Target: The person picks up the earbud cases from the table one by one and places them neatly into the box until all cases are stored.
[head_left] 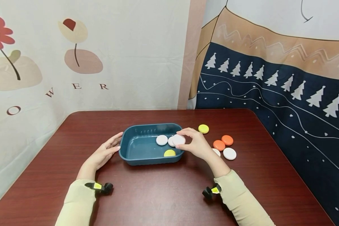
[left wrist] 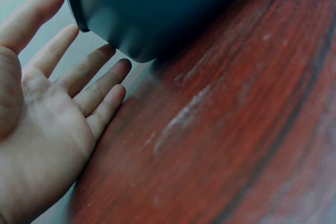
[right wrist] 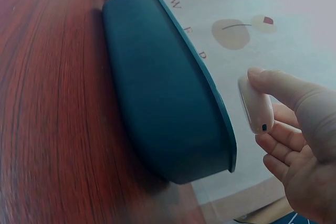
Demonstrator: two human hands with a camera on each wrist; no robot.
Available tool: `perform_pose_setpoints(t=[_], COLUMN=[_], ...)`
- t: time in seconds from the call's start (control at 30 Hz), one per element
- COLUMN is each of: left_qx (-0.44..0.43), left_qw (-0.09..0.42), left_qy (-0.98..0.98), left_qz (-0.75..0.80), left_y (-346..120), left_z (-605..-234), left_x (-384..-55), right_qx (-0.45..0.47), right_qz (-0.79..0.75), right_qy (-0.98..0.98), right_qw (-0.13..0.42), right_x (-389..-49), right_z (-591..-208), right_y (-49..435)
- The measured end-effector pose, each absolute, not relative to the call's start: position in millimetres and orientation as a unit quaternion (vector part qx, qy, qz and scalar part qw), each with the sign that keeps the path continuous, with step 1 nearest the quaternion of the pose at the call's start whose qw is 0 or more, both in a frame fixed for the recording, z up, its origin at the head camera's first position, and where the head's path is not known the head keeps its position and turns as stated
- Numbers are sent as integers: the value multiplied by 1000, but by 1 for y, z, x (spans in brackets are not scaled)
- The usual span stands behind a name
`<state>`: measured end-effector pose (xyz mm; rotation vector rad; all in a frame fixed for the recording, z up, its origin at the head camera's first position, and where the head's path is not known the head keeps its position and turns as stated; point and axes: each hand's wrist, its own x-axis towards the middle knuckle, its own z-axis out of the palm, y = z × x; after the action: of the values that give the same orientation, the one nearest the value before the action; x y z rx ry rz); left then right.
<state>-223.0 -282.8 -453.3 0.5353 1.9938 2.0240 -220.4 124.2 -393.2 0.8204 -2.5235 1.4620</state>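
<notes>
A dark teal rectangular tray (head_left: pixel 138 148) sits on the table. My left hand (head_left: pixel 101 154) is at its left end; in the left wrist view, loosely extended fingers touch the tray wall (left wrist: pixel 136 14). My right hand (head_left: pixel 199 146) pinches a white round disc (head_left: pixel 179 140) between thumb and fingers, above the tray's right end. In the right wrist view this disc (right wrist: pixel 255 106) is thick with rounded edges and a small dark spot. Inside the tray lie a white disc (head_left: pixel 161 140), another white disc (head_left: pixel 171 142) partly behind the held one, and a yellow disc (head_left: pixel 169 153).
Right of the tray, on the reddish-brown table (head_left: pixel 158 194), lie a yellow disc (head_left: pixel 203 128), two orange discs (head_left: pixel 227 140), a white disc (head_left: pixel 229 153) and another white disc (head_left: pixel 216 152) partly hidden by my right hand. Printed cloths (head_left: pixel 141 62) hang behind the table.
</notes>
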Motion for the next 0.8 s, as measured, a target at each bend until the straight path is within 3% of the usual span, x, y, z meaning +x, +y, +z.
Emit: perform_pose_setpoints(t=[0.8], left_qx=[174], left_qw=[127], left_qy=[693], left_qz=[688], left_y=[-281], left_z=[-452], left_x=[-223], right_qx=[306], right_qz=[480], right_qy=[-820], right_qw=[59], right_x=[-218], right_z=[-403], right_y=[85])
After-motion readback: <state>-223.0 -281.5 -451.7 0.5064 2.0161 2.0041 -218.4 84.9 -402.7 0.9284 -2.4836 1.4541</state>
